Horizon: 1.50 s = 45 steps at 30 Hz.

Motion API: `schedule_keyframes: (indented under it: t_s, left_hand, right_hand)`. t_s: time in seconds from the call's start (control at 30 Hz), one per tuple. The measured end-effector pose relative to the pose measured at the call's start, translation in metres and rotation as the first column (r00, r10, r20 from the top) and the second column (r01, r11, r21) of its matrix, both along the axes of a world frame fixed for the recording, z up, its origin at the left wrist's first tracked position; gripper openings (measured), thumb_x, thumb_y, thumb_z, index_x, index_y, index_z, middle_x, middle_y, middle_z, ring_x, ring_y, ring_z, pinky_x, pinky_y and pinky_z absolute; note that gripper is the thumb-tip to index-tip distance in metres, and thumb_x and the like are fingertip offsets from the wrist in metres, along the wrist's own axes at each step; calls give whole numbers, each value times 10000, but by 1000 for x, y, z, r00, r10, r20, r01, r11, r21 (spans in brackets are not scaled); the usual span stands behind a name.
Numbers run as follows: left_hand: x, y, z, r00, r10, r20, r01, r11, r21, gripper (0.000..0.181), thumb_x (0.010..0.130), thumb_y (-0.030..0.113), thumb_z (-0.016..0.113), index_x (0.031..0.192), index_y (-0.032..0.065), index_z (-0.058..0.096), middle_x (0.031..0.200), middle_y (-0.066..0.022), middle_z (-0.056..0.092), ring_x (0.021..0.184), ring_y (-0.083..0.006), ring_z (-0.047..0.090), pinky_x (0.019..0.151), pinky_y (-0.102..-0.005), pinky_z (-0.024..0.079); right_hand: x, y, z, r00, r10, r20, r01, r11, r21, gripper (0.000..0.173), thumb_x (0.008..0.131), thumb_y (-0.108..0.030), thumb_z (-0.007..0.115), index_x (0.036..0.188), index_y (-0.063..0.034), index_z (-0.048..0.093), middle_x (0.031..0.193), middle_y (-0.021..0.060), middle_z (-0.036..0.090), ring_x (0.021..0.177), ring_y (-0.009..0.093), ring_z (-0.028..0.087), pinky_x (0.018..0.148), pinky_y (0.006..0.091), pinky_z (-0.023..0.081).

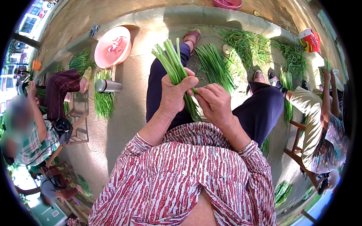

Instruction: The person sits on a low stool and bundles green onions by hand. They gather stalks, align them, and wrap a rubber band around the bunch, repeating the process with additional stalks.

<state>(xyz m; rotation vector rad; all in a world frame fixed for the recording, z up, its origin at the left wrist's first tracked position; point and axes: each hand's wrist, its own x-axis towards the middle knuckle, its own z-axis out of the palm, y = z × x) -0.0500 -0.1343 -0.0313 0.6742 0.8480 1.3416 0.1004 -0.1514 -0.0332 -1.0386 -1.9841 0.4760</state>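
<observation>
My left hand (176, 94) grips a bundle of long green stalks (174, 66), like chives or garlic scapes, above my lap. Their pale, evenly gathered ends point up and away from me, while the thinner ends hang down behind the hand. Close against it, my right hand (216, 103) pinches what looks like a green stalk at the bundle's side; its fingertips partly hide that spot. On the ground between my feet lies a larger pile of green stalks (216, 67).
A pink basin (102, 50) leans near the low concrete curb (198, 15). Left of me, a steel flask (109, 86) rests on another green bundle (103, 106). Loose trimmings (249, 46) cover ground ahead. A red carton (310, 41) sits on the curb. People sit on both sides.
</observation>
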Motion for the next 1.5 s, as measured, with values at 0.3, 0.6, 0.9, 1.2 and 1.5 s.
schedule_keyframes:
  t_s: [0.3,0.6,0.9,1.2,1.5]
  left_hand:
    - [0,5,-1,997,68,-44,-70,996,-55,106,791,88,736,819,60,638,709,9,603,558,-65,538,476,-204,427]
    - [-23,18,2,984,-1,176,2,1000,-4,172,877,215,642,872,50,598,963,-147,643,903,-250,649,774,-350,551]
    - [-58,29,1,838,-221,499,152,972,177,241,940,290,542,841,71,569,766,-63,629,848,-268,655,944,-534,465]
    - [-96,32,26,702,-289,651,117,948,295,273,932,338,537,799,101,513,598,35,446,502,-108,452,589,-307,378]
    - [-105,27,42,707,-356,612,84,900,427,232,904,262,609,785,94,502,584,52,461,483,-58,466,555,-243,382]
  right_hand:
    - [-2,3,0,1000,-10,-27,9,998,-55,141,740,-76,673,860,-27,618,755,109,581,710,297,591,648,384,473]
    - [-3,-14,-16,998,-10,-60,-3,978,-210,170,745,-82,672,900,-34,621,796,124,601,773,324,601,682,400,485]
    - [15,-18,-31,999,-23,40,34,954,-297,75,774,-118,658,799,-51,633,747,96,586,740,303,599,654,399,482]
    - [53,-18,-58,951,-8,309,147,890,-431,89,793,-127,633,833,-53,663,800,110,633,755,311,624,660,383,489]
    - [63,-14,-57,943,-143,302,292,792,-537,133,796,-178,620,846,-68,675,833,124,660,797,326,627,695,398,494]
